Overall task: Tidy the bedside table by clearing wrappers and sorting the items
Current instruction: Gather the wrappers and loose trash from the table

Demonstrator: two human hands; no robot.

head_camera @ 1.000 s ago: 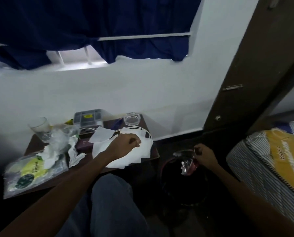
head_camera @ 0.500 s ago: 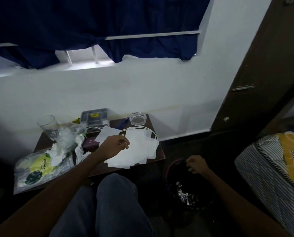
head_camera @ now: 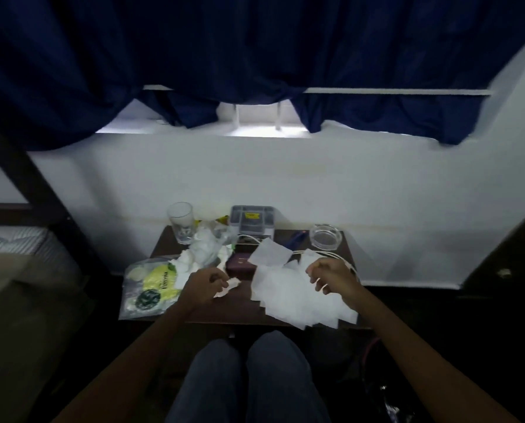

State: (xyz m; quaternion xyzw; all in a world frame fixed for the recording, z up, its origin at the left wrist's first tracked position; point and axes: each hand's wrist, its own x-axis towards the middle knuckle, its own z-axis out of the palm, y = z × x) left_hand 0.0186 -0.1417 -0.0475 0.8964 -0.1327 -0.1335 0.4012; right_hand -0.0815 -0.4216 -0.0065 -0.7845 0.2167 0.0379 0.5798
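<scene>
The left hand [head_camera: 204,285] pinches a white scrap [head_camera: 230,286] near the table's [head_camera: 224,311] front edge. The right hand [head_camera: 331,274] curls over papers [head_camera: 298,297] at the right edge; whether it grips anything is unclear.

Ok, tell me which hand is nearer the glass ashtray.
Right. The right hand hovers over the white papers just in front of the glass ashtray; the left hand, pinching a paper scrap, sits farther left, beyond the maroon box.
</scene>
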